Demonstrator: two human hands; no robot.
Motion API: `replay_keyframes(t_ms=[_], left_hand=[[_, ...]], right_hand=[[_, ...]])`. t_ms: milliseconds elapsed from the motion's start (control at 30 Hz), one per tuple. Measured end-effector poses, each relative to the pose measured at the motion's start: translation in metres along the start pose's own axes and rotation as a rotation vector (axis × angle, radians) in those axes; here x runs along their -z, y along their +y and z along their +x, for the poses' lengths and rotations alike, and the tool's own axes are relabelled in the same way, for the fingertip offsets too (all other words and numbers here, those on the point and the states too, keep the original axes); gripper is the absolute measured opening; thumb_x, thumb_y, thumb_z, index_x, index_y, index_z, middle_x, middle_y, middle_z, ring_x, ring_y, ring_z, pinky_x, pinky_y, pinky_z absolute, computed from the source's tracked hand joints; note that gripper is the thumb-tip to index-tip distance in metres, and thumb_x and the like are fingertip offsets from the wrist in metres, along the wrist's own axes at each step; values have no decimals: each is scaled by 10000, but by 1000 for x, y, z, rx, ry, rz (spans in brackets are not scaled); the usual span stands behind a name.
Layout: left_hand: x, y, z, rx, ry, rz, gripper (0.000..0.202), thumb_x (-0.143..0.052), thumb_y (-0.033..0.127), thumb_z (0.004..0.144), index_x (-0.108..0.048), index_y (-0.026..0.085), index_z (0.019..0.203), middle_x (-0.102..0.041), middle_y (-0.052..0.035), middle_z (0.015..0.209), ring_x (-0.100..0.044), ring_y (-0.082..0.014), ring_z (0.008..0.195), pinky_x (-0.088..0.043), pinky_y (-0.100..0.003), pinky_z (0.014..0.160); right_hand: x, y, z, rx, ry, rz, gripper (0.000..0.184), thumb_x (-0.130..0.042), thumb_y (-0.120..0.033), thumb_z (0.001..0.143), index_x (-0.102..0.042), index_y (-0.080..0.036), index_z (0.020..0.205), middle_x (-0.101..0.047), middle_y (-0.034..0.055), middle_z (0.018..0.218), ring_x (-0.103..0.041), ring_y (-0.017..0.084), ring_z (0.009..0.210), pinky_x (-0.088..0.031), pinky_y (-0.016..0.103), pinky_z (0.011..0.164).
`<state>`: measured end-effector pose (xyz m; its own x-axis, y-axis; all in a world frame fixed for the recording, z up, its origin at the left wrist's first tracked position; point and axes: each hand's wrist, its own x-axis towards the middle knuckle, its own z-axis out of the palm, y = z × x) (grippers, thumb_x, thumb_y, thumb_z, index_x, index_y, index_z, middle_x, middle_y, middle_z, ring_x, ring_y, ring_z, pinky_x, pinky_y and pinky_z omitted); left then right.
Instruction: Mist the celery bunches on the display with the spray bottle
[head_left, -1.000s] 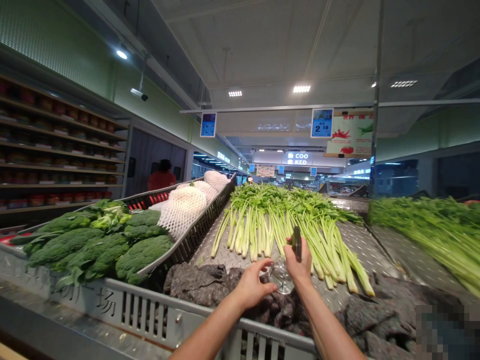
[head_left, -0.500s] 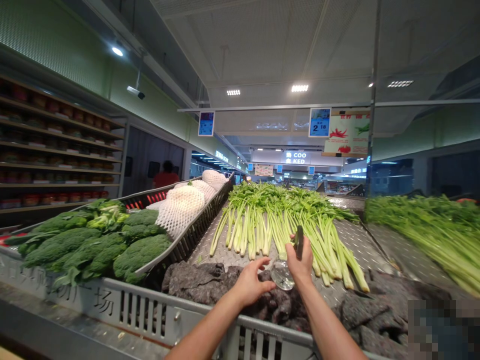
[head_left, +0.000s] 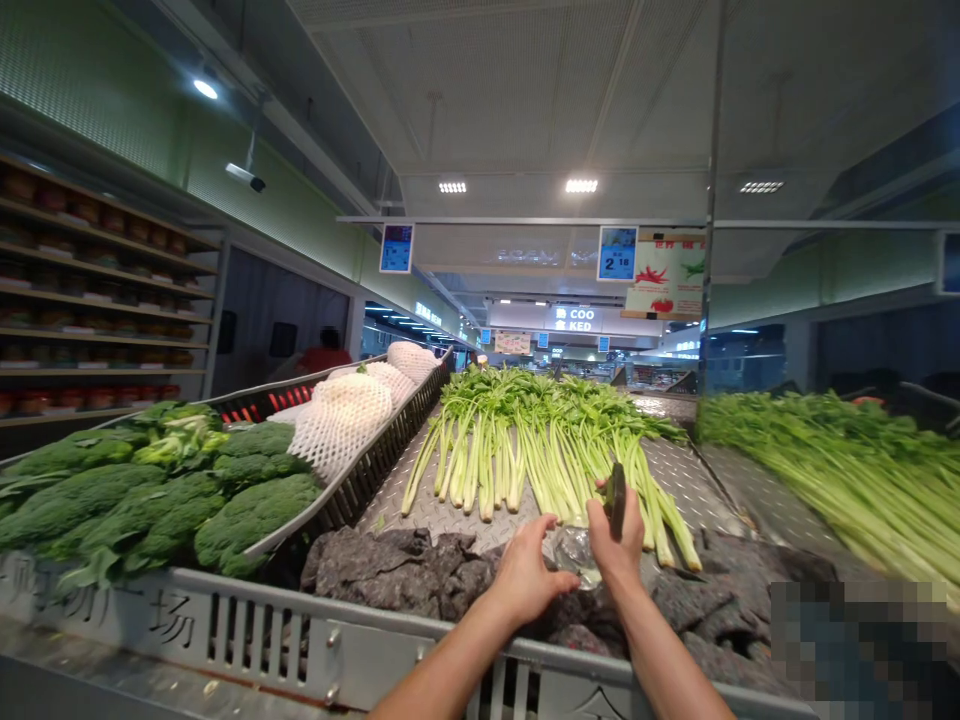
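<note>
My right hand (head_left: 616, 545) is closed round a dark green handle that sticks up past my thumb, with a clear, crumpled plastic piece (head_left: 575, 549) hanging below it. My left hand (head_left: 526, 578) reaches in from the left with fingers curled toward that plastic, touching or nearly touching it. Both hands hover over dark grey cloths (head_left: 420, 572) at the front of a metal display counter. Just beyond lies a row of long celery-like green stalks (head_left: 525, 450) on perforated metal (head_left: 697, 480).
A slanted tray of broccoli heads (head_left: 187, 500) and netted white produce (head_left: 349, 415) stands on the left. More leafy stalks (head_left: 840, 470) lie at right. A slotted metal rail (head_left: 300, 640) fronts the counter. Shelves line the left wall; a person in red (head_left: 324, 355) stands far back.
The view has shifted to the right. Both hands have drifted slightly right and lower, and my left hand has closed in on the plastic under my right hand.
</note>
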<state>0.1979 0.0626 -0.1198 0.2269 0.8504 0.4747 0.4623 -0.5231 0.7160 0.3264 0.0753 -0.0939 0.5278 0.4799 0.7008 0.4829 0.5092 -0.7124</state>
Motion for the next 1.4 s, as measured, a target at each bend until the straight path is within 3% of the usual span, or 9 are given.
replay_keyframes(t_ms=[133, 333, 600, 733, 967, 1400], left_hand=[[-12, 8, 8, 5, -1, -5, 682, -682, 292, 493, -452, 175, 1125, -520, -75, 1072, -474, -220, 980, -364, -325, 862], [-30, 9, 11, -46, 21, 6, 589, -636, 236, 533, -468, 181, 1095, -525, -55, 1084, -456, -216, 999, -361, -318, 870], [-26, 10, 9, -50, 39, 0, 553, -607, 219, 556, -467, 172, 1088, -525, -66, 1073, -463, -207, 994, -360, -311, 872], [-27, 13, 7, -98, 63, -33, 534, -609, 243, 568, -467, 183, 1079, -524, -57, 1056, -458, -197, 995, -353, -308, 877], [-29, 12, 6, -102, 40, -48, 534, -595, 229, 589, -449, 191, 1101, -508, -54, 1059, -446, -194, 1004, -337, -307, 894], [-28, 18, 0, 31, 91, -125, 592, -614, 267, 564, -436, 191, 1123, -471, -45, 1080, -416, -188, 1019, -308, -283, 907]], right_hand=[[8, 7, 6, -41, 67, -21, 332, -461, -326, 588, -498, -165, 876, -573, 61, 819, -532, 196, 701, -382, 293, 646], [7, 8, 5, 5, 56, -69, 319, -443, -309, 591, -499, -166, 870, -581, 57, 812, -532, 194, 686, -375, 300, 671], [5, 5, 8, 84, 56, -108, 310, -426, -310, 597, -493, -162, 861, -584, 61, 808, -529, 207, 718, -362, 320, 704], [10, -3, 12, 52, -6, -100, 229, -434, -318, 607, -495, -177, 776, -573, 32, 702, -527, 192, 656, -375, 298, 656], [14, -6, 12, 33, 32, -122, 296, -437, -321, 599, -489, -166, 846, -579, 55, 760, -528, 205, 670, -376, 327, 690], [10, -2, 20, 32, 35, -202, 413, -457, -430, 577, -524, -160, 882, -552, 49, 713, -512, 221, 651, -371, 330, 635]])
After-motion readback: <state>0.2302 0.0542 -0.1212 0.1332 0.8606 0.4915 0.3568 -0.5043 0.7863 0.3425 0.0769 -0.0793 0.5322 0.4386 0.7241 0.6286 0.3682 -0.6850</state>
